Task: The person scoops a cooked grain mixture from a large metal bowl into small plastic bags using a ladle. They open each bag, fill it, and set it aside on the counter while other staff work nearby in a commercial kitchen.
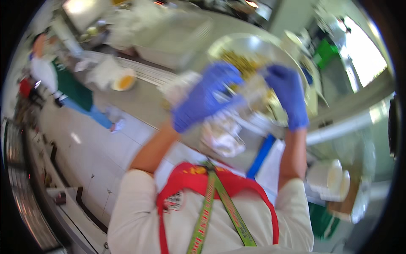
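My left hand [207, 93], in a blue glove, is over the near left rim of a large metal bowl [219, 41]. Its fingers are curled and its thumb lies against a clear, blurred plastic bag [255, 90]. Motion blur hides whether this hand grips it. My right hand [285, 90], gloved too, is over the bowl's right side and pinches the bag's upper edge. Yellow-green shredded food [239, 63] lies in the bowl behind the hands. A crumpled white cloth or bag [222, 135] rests on the counter below my left hand.
A bowl with orange contents [124, 82] stands left on the metal counter [149, 101], near a large clear bin [171, 38]. A blue strip [260, 155] lies near my right forearm. White containers [328, 181] stand at right. A person in a green apron [73, 85] is at left.
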Available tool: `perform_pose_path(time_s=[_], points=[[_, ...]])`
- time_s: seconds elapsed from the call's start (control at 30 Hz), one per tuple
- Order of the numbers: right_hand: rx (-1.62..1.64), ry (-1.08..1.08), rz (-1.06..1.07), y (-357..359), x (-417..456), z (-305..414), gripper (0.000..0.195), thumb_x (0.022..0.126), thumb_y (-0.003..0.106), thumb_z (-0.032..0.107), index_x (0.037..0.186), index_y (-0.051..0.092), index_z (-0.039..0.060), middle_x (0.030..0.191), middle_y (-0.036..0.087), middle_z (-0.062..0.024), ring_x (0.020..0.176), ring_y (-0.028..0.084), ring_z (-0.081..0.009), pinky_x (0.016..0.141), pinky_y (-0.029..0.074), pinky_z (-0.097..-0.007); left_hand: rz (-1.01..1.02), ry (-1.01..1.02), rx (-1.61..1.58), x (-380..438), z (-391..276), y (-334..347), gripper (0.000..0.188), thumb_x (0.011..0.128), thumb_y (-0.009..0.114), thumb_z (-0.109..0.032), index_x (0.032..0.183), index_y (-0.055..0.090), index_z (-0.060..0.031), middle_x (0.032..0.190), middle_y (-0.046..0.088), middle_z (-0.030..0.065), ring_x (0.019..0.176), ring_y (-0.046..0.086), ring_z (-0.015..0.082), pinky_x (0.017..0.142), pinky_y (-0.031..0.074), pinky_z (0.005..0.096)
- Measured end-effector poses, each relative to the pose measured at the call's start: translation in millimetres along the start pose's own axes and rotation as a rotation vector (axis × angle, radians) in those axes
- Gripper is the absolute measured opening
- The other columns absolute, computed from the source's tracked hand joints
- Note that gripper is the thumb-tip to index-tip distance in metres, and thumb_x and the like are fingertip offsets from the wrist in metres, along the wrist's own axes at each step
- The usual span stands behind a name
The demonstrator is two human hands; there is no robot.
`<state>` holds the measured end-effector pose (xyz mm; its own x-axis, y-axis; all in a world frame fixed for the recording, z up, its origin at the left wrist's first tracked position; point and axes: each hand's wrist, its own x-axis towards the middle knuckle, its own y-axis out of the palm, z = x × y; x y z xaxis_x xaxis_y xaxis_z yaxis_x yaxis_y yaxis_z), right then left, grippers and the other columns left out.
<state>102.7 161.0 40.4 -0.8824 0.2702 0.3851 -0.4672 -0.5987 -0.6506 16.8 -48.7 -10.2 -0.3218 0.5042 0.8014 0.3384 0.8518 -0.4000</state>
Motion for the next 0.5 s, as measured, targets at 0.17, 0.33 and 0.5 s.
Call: perform_pose_path(time_s=[0.17,0.33,0.5], points=[[-0.079,0.047,0.136,24,-16,22,0.018,0.075,0.061,0.012,0.087,0.069,0.0016,0.077,0.065,-0.0181,0.069,0.064,-0.0287,0.065,0.049,-0.0354,0.178,0.059,0.245,-32,-16,17,0.049,0.079,0.067,-0.024,0.125,0.054,-0.0105,0.140,0.039,0.0190,0.120,0.047,0.0376,0.097,0.042,0.0433],[-0.148,0.118,0.180,66,-50,-28,0.018,0.076,0.060,0.016,0.086,0.069,0.0039,0.074,0.065,-0.0171,0.070,0.064,-0.0315,0.064,0.049,-0.0371,0.382,-0.214,0.289,-109,28,44,0.019,0.080,0.058,-0.019,0.094,0.060,-0.0061,0.093,0.056,0.0149,0.078,0.061,0.0315,0.065,0.051,0.0402],[-0.248,-0.042,0.022,96,-63,-39,0.014,0.078,0.059,0.012,0.086,0.068,0.0061,0.086,0.065,-0.0176,0.069,0.062,-0.0349,0.066,0.048,-0.0415,0.497,-0.367,0.498,-114,15,16,0.013,0.077,0.057,-0.016,0.084,0.059,-0.0058,0.084,0.057,0.0125,0.071,0.062,0.0307,0.059,0.051,0.0398]])
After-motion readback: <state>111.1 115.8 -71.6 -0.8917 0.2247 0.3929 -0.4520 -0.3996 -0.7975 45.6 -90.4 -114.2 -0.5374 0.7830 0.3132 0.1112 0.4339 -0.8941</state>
